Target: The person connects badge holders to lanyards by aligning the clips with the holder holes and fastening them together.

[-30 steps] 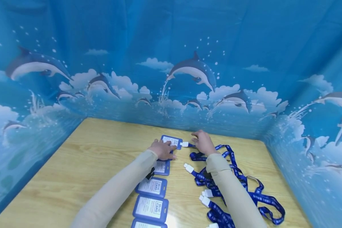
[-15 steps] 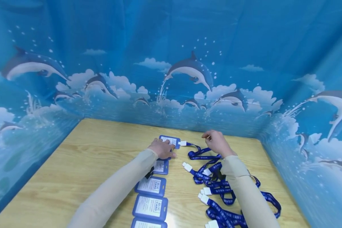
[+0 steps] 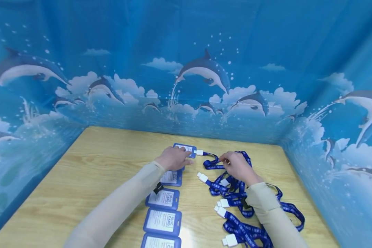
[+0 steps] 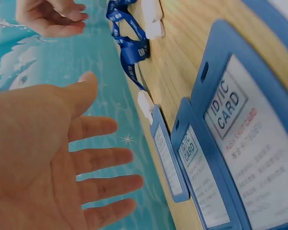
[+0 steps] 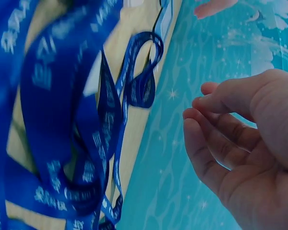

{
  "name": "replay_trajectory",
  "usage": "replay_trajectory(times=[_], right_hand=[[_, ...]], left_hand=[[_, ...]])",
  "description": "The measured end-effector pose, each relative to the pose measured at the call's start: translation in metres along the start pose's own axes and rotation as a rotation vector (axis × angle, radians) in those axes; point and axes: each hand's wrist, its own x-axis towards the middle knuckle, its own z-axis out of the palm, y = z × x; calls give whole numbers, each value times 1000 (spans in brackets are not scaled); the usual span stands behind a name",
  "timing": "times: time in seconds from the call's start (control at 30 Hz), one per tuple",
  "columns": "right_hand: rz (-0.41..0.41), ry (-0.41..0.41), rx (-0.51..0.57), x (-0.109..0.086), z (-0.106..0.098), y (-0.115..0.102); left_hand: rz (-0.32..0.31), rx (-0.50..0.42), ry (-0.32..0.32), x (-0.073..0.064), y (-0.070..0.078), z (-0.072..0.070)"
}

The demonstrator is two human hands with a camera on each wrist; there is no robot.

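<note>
My left hand [image 3: 173,158] hovers over the far end of a column of blue ID card holders, its fingers outstretched and nothing in them. Beneath its fingertips lies the farthest card holder [image 3: 190,149], whose slot end meets the white clip [image 3: 199,152] of a blue lanyard [image 3: 211,165]. Whether clip and slot are joined is too small to tell. Over the folded strap of that lanyard is my right hand [image 3: 237,166]. In the right wrist view the right hand [image 5: 249,134] has loosely bent fingers, tips close to the thumb, with nothing seen between them.
More card holders [image 3: 162,221] run toward the near edge in a column. Several blue lanyards [image 3: 245,230] with white clips [image 3: 230,240] lie tangled on the right, under my right forearm. A dolphin-printed curtain [image 3: 186,120] encloses the wooden table [image 3: 105,162] behind and at the sides.
My right hand has moved from beside the far clip rightward, then down nearer the lanyard strap. The left hand has lifted a little toward me, showing more of the farthest card holder.
</note>
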Motion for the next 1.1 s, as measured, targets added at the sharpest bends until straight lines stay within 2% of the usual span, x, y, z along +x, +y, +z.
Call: replay_trajectory(times=[0.17,0.27,0.37,0.47,0.53,0.67,0.8,1.1], right_hand=[[3,-53,-19,-7,6,0],[30,-110,-35,-15,9,5],[55,-171,-35,-22,13,10],[52,-200,-40,-27,18,15],[50,-200,-46,-29,21,18],[-6,-207,-62,-33,25,21],[-46,-217,-70,-34,27,23],[-38,-228,-76,-39,20,24]], left_hand=[[36,-21,54,-18,-1,4],[56,-83,69,-27,-8,10],[44,-142,65,-36,-20,16],[16,-169,45,-42,-32,21],[18,-171,28,-44,-36,26],[31,-204,-7,-47,-40,35],[8,-212,-18,-49,-39,43],[-16,-186,-7,-49,-38,47]])
